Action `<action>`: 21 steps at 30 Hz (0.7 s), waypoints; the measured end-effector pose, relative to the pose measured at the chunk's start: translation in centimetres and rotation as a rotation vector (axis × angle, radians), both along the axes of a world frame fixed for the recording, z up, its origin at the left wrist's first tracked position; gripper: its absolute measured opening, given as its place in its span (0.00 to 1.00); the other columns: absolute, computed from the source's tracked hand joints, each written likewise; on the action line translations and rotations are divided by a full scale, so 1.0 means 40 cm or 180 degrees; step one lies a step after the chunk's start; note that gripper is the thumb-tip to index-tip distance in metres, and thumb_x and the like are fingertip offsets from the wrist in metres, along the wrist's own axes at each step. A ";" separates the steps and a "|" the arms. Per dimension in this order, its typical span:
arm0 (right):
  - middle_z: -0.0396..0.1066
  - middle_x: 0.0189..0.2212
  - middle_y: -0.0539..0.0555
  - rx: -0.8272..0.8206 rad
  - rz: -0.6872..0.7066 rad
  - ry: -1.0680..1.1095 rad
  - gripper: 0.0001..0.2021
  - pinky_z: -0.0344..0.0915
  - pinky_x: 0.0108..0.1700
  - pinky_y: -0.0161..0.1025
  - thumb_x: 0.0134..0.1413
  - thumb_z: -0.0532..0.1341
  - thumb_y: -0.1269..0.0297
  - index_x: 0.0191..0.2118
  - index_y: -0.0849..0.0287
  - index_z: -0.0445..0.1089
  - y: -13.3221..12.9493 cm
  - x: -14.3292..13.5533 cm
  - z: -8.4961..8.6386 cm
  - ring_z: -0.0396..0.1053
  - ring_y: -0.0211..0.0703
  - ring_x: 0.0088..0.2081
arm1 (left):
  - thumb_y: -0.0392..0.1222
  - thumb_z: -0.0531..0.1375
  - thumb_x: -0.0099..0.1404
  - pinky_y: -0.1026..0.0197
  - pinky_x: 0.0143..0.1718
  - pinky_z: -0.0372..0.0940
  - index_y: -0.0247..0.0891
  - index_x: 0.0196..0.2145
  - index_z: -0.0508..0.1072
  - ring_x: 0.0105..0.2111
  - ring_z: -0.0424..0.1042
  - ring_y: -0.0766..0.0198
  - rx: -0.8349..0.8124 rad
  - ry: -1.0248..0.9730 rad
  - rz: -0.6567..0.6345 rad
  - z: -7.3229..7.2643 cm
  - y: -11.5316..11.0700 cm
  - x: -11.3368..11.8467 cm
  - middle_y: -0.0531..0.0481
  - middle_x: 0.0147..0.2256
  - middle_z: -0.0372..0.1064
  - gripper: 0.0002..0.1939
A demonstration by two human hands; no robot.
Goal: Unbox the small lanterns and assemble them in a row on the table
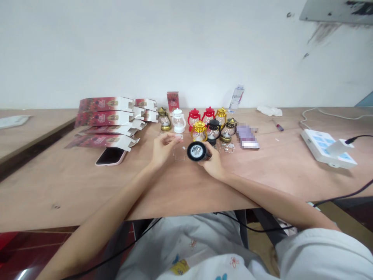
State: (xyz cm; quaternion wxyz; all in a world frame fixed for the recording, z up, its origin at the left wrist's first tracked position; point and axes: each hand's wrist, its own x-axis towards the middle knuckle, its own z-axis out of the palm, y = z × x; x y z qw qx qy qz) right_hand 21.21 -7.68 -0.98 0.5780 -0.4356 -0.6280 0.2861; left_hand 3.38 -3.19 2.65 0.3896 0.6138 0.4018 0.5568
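My right hand (215, 161) is wrapped round a black mini lantern (196, 151), tilted so that its round base with a pale centre faces me. Thumb and fingers of my left hand (163, 147) pinch a small pale piece (179, 137), too small to name. Between the hands a thin wire handle (179, 158) lies on the table. Just beyond them stand several mini lanterns: a white lantern (178, 121), a red lantern (194, 118), a gold lantern (199, 132), a black lantern (213, 131) and a bronze lantern (228, 130).
Flat red cartons (101, 118) are stacked at the left, partly over a phone (110, 156). An upright red box (173, 101) and a water bottle (236, 98) stand by the wall. At the right are a purple pack (247, 136) and a power strip (328, 147) with cables.
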 end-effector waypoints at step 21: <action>0.74 0.39 0.50 0.0037 0.0002 -0.0028 0.26 0.65 0.50 0.45 0.29 0.55 0.78 0.42 0.56 0.67 0.003 0.005 0.001 0.70 0.47 0.44 | 0.38 0.59 0.65 0.62 0.34 0.64 0.40 0.39 0.74 0.32 0.69 0.67 0.2989 0.2011 0.0226 0.033 -0.105 0.009 0.50 0.34 0.75 0.05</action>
